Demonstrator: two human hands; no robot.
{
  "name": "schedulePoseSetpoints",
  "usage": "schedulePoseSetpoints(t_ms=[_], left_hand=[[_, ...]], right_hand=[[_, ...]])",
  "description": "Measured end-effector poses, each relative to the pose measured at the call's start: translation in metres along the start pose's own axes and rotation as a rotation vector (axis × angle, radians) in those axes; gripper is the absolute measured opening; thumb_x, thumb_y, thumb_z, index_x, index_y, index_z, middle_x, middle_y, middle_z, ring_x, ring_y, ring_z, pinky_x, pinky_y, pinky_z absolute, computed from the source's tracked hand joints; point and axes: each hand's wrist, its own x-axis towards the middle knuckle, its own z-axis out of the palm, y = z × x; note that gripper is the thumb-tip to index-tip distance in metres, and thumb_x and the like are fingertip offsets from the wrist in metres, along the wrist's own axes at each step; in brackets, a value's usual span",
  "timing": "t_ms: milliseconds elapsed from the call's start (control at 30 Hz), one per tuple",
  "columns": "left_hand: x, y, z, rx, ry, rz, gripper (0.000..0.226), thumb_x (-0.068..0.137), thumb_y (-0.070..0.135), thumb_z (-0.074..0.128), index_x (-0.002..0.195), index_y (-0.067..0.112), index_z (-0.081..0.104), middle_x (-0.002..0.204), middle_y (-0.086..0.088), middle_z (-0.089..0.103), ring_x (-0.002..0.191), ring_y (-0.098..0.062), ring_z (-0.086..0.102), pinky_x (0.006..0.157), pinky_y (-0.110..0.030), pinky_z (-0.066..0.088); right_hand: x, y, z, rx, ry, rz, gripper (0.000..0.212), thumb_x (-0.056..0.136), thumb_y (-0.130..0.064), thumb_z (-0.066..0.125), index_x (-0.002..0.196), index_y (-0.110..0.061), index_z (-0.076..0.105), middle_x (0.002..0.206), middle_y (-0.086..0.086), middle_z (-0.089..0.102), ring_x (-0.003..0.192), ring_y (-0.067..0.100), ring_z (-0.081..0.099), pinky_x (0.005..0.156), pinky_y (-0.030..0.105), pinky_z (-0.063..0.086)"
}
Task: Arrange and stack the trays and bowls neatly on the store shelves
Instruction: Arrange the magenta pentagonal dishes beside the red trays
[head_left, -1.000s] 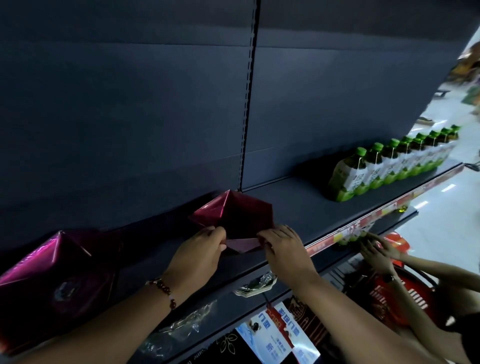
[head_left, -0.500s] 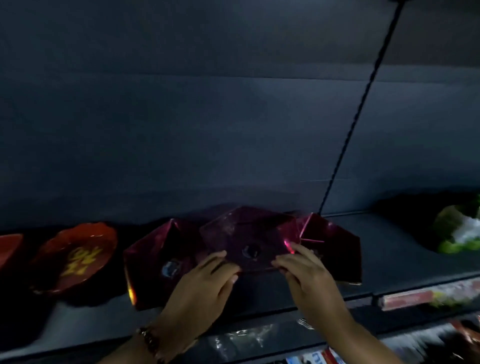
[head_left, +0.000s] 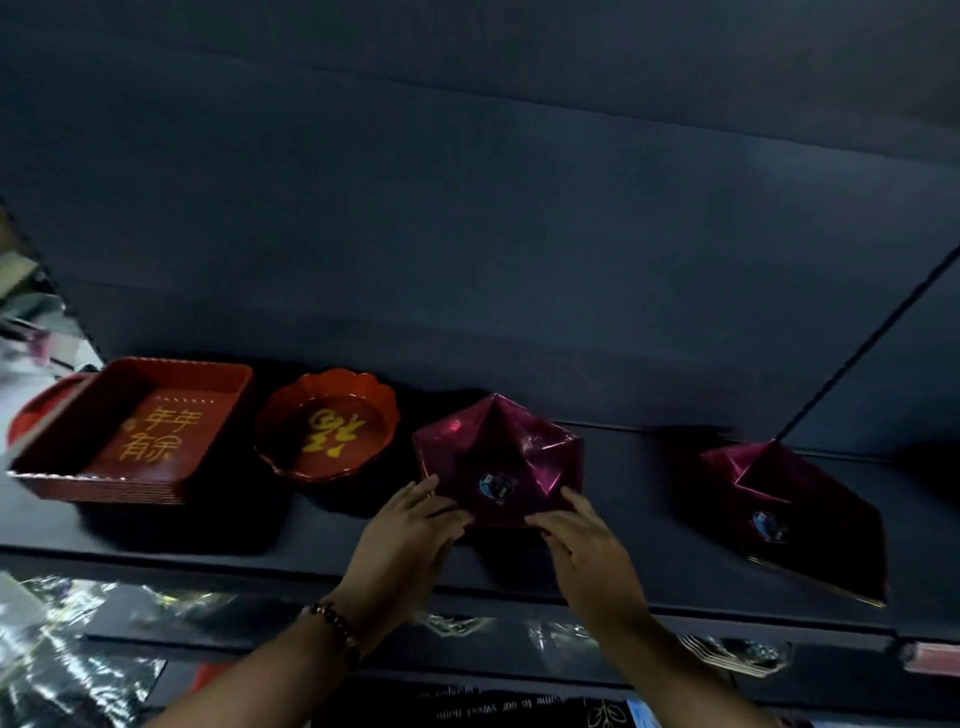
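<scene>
A magenta foil hexagonal bowl (head_left: 498, 457) stands tilted on the dark shelf (head_left: 623, 566), its round sticker facing me. My left hand (head_left: 410, 540) grips its lower left edge and my right hand (head_left: 582, 540) its lower right edge. A second magenta foil bowl (head_left: 795, 509) leans on the shelf to the right, untouched. Left of my hands sit a round scalloped red bowl (head_left: 327, 426) with gold characters and a stack of square red trays (head_left: 130, 431) with gold characters.
The rim of a red round tray (head_left: 36, 410) shows behind the square stack at far left. The lower shelf holds plastic-wrapped goods (head_left: 62, 654) and stacked plates (head_left: 737, 654). The dark back panel (head_left: 467, 234) rises close behind the bowls.
The view has swung left along the shelf, bringing the red bowl and square trays into sight. Both hands have carried one magenta bowl leftward, away from the other.
</scene>
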Motion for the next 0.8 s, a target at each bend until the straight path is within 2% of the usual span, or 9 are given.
schedulePoseSetpoints(t_ms=[100, 233, 367, 433, 500, 600, 667, 800], left_hand=[[0.004, -0.011, 0.002, 0.054, -0.125, 0.022, 0.035, 0.085, 0.031, 0.039, 0.1, 0.03, 0.071, 0.104, 0.011, 0.07, 0.119, -0.028, 0.058, 0.096, -0.042, 0.045], [0.001, -0.013, 0.009, 0.102, -0.204, 0.041, 0.043, 0.083, 0.038, 0.036, 0.106, 0.026, 0.07, 0.111, 0.007, 0.068, 0.123, -0.028, 0.055, 0.098, -0.044, 0.044], [-0.002, 0.001, 0.013, 0.164, -0.241, -0.006, 0.054, 0.085, 0.045, 0.035, 0.123, 0.018, 0.063, 0.127, -0.006, 0.063, 0.127, -0.032, 0.05, 0.103, -0.048, 0.038], [-0.003, 0.015, 0.014, 0.14, -0.247, 0.001, 0.059, 0.089, 0.046, 0.037, 0.14, 0.018, 0.047, 0.144, -0.012, 0.046, 0.138, -0.035, 0.035, 0.112, -0.048, 0.027], [-0.003, 0.034, 0.015, 0.102, -0.264, 0.011, 0.064, 0.093, 0.047, 0.041, 0.15, 0.022, 0.026, 0.157, -0.012, 0.024, 0.146, -0.034, 0.015, 0.118, -0.046, 0.011], [0.002, 0.068, 0.016, 0.116, -0.322, 0.087, 0.071, 0.094, 0.056, 0.036, 0.153, 0.027, 0.009, 0.161, -0.011, 0.006, 0.147, -0.031, 0.001, 0.119, -0.045, -0.001], [0.012, 0.097, 0.022, 0.147, -0.361, 0.163, 0.072, 0.094, 0.059, 0.029, 0.153, 0.027, 0.005, 0.161, -0.011, 0.003, 0.147, -0.031, 0.0, 0.117, -0.045, -0.003], [0.044, 0.169, 0.055, 0.164, -0.343, 0.244, 0.071, 0.094, 0.052, 0.036, 0.153, 0.024, 0.01, 0.16, -0.012, 0.009, 0.147, -0.032, 0.006, 0.117, -0.043, 0.0]], right_hand=[[-0.002, -0.002, 0.01, -0.085, -0.088, 0.012, 0.033, 0.1, -0.016, 0.042, 0.127, -0.024, 0.059, 0.133, -0.009, 0.056, 0.141, 0.01, 0.024, 0.112, 0.017, 0.004], [-0.004, -0.011, 0.009, -0.179, -0.196, 0.078, 0.045, 0.101, -0.027, 0.034, 0.147, -0.025, 0.031, 0.155, -0.007, 0.024, 0.145, 0.009, -0.001, 0.111, 0.021, -0.002], [-0.012, -0.01, 0.003, -0.264, -0.256, 0.085, 0.06, 0.098, -0.03, 0.042, 0.151, -0.027, 0.013, 0.159, -0.007, 0.006, 0.145, 0.011, -0.009, 0.113, 0.024, -0.008], [-0.022, -0.003, -0.004, -0.254, -0.255, 0.116, 0.065, 0.097, -0.029, 0.044, 0.151, -0.029, 0.008, 0.159, -0.007, -0.001, 0.145, 0.013, -0.012, 0.115, 0.027, -0.008], [-0.034, 0.007, -0.014, -0.243, -0.238, 0.146, 0.069, 0.096, -0.027, 0.046, 0.151, -0.029, 0.005, 0.159, -0.006, -0.005, 0.145, 0.015, -0.012, 0.116, 0.029, -0.008], [-0.054, 0.032, -0.038, -0.232, -0.208, 0.209, 0.07, 0.095, -0.025, 0.047, 0.151, -0.028, 0.005, 0.16, -0.003, -0.002, 0.146, 0.017, -0.01, 0.115, 0.029, -0.008], [-0.068, 0.054, -0.06, -0.234, -0.191, 0.259, 0.07, 0.094, -0.022, 0.046, 0.151, -0.027, 0.005, 0.16, -0.002, 0.0, 0.146, 0.018, -0.008, 0.116, 0.029, -0.008], [-0.096, 0.108, -0.109, -0.271, -0.153, 0.359, 0.071, 0.094, -0.023, 0.046, 0.151, -0.025, 0.003, 0.159, 0.0, -0.001, 0.146, 0.02, -0.007, 0.116, 0.031, -0.007]])
